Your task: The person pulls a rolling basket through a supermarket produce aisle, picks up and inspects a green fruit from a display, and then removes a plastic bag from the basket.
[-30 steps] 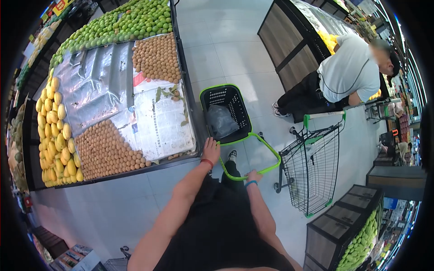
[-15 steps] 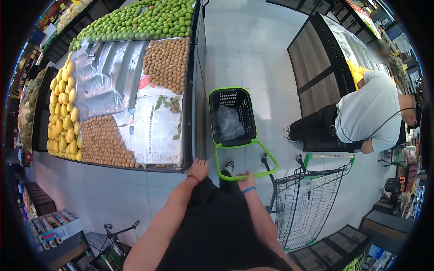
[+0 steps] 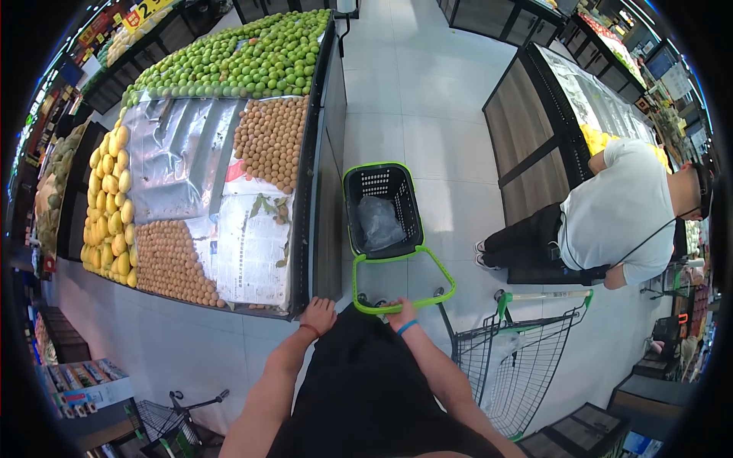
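**Basket held by handle beside fruit stand**

Nearest, the right hand (image 3: 402,311) was wrapped, fingers curled, round the green handle (image 3: 403,278) of the basket (image 3: 382,210), which stood on the floor just ahead w/ a clear bag (image 3: 379,221) inside. The left hand (image 3: 318,314), fingers together, was rested at the fruit stand (image 3: 324,191) corner. Further right, a wire cart (image 3: 508,359) & another person (image 3: 611,217) were seen.

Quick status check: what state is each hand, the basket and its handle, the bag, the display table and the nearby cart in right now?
Right hand: closed around the basket's handle.
Left hand: open, resting on the display table's corner.
Shopping basket: upright on the floor, holding one bag.
Handle: folded out toward the person.
Plastic bag: crumpled inside the basket.
Display table: partly stocked, foil and newspaper bare.
Wire cart: upright; contents unclear.
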### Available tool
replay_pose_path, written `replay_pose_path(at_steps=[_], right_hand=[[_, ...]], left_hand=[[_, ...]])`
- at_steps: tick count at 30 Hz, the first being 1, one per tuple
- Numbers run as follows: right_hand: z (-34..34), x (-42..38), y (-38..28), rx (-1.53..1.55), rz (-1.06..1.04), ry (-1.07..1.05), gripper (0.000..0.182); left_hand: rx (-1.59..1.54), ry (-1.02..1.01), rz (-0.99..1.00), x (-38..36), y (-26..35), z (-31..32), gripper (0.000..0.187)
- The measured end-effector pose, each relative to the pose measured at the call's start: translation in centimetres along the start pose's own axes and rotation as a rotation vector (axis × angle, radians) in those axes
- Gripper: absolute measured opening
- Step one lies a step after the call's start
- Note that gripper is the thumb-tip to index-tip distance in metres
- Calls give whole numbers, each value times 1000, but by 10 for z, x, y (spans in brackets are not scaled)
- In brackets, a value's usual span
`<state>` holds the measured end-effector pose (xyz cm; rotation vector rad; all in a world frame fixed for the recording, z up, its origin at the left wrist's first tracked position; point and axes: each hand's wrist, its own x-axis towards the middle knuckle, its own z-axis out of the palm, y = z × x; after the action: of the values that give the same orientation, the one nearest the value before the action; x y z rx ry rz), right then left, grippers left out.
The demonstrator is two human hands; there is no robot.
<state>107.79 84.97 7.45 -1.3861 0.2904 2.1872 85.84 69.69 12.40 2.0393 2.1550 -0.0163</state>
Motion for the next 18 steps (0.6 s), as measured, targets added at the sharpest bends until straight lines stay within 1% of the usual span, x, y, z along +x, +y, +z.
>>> replay_pose_path(at_steps=[1,3,5,6,8,9,10,11,12,13,14,15,17,18], right_hand=[[3,4,-3,-7,2,-3,17],[10,13,-11,2,48,70,18],[19,24,-21,-16,53,72,18],[22,28,-22,-21,59,83,18],[32,36,-29,-51,82,105,18],[39,41,-33,-70,93,118,17],[48,43,-38,-81,89,119,17],[57,44,-42,-221,85,107,19],[64,45,-47,-360,83,99,20],[69,50,-52,-374,80,105,20],[72,62,-57,-386,106,91,20],[73,70,-61,-398,134,80,21],[79,78,-74,-453,138,115,22],[85,79,-80,-491,140,137,23]], left_hand=[[-21,15,-6,0,0,-2,19],[-46,37,-27,2,5,-1,22],[-147,59,-124,7,7,3,30],[-148,56,-134,15,9,-1,30],[-260,251,-161,48,23,-20,36],[-265,254,-171,67,28,-29,36],[-289,297,-87,90,32,-39,38],[-314,341,-3,107,37,-43,40],[-325,347,-11,122,42,-25,40],[-358,136,38,139,44,7,40],[-389,-76,87,155,46,24,40],[-402,-73,77,168,48,15,40],[-575,-360,-209,194,46,-10,35],[-592,-362,-225,202,42,-7,35]])
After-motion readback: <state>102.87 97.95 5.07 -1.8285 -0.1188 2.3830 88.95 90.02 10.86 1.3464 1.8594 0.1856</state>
